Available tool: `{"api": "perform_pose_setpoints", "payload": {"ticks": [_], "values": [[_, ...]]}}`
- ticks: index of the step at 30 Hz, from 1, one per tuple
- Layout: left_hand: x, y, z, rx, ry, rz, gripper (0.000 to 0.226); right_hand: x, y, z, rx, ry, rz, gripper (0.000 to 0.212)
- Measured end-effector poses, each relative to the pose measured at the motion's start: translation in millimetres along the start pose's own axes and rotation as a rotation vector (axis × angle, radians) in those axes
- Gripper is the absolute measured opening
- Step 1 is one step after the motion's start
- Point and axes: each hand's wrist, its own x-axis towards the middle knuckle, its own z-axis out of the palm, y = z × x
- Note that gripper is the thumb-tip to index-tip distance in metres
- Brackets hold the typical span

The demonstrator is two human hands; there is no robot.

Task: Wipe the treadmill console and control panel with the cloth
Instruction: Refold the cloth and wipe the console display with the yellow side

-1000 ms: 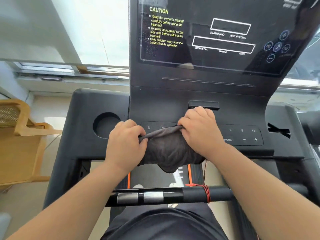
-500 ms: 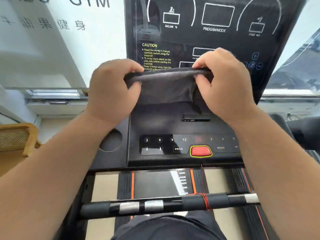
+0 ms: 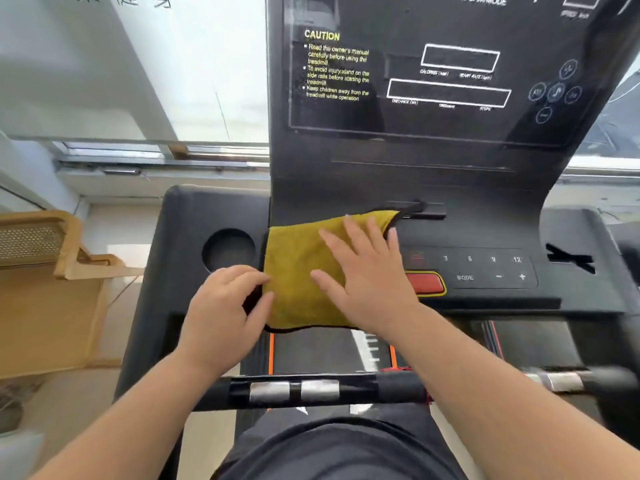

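Right hand [image 3: 363,271] spread wide and flat, palm down on a square yellow microfibre cloth with black stitched edging [image 3: 301,271]; left hand [image 3: 225,306] half curled, fingertips pinching the cloth's near-left edge. Under both palms, the cloth lying open across the left part of the black sloped button panel [image 3: 485,296], its near edge hanging just over the panel lip. Just right of the right hand, a red oval stop button ringed in yellow [image 3: 426,283], partly peeking out, then printed speed keys. Left of the left hand, a round recessed cup holder [image 3: 228,251]. Beyond the fingertips, the upright glossy black console screen with yellow caution text [image 3: 433,81]. Best done with even palm pressure, sweeping rightward in overlapping passes, going lightly over the red button, probably keeping the pinched edge taut. Counted: two hands, one cloth, one stop button, one cup holder in view.
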Motion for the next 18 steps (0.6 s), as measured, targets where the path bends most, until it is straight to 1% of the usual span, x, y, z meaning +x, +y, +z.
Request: {"api": "perform_pose_setpoints", "payload": {"ticks": [2, 4, 5, 7, 9, 11, 13, 15, 17, 18], "values": [[2.5, -1.3, 2.2, -0.018, 0.016, -0.030, 0.033, 7.4, -25.1, 19.8, -0.106, 0.057, -0.065, 0.080], [4.7, -3.4, 3.7, -0.051, 0.028, -0.044, 0.030, 20.9, -40.8, 28.9, -0.074, 0.097, -0.122, 0.078], [5.9, -4.7, 4.0, -0.062, 0.043, -0.051, 0.028, 30.5, -42.4, 30.1, -0.059, 0.085, -0.091, 0.078], [7.8, -7.7, 4.6, -0.059, 0.075, -0.071, 0.028, 44.0, -36.3, 31.9, -0.102, 0.024, -0.019, 0.080], [8.5, -11.1, 5.5, -0.032, 0.065, -0.076, 0.031, 37.8, -21.2, 36.9, -0.131, -0.001, -0.019, 0.082], [7.4, -14.3, 5.5, -0.017, 0.042, -0.082, 0.037, 18.5, 0.7, 41.6, -0.161, 0.014, -0.016, 0.085], [7.3, -16.6, 5.6, -0.011, 0.024, -0.094, 0.039, 0.8, 26.6, 43.0, -0.180, 0.031, 0.053, 0.088], [6.4, -17.0, 5.2, -0.019, 0.020, -0.096, 0.039, -5.3, 42.8, 40.9, -0.164, 0.041, 0.185, 0.092], [4.3, -17.3, 3.6, -0.027, 0.010, -0.101, 0.039, 4.4, 37.2, 38.3, -0.141, 0.087, 0.294, 0.095], [3.0, -17.8, 2.6, -0.036, 0.005, -0.104, 0.038, 14.8, 27.3, 38.3, -0.127, 0.113, 0.313, 0.096]]}}
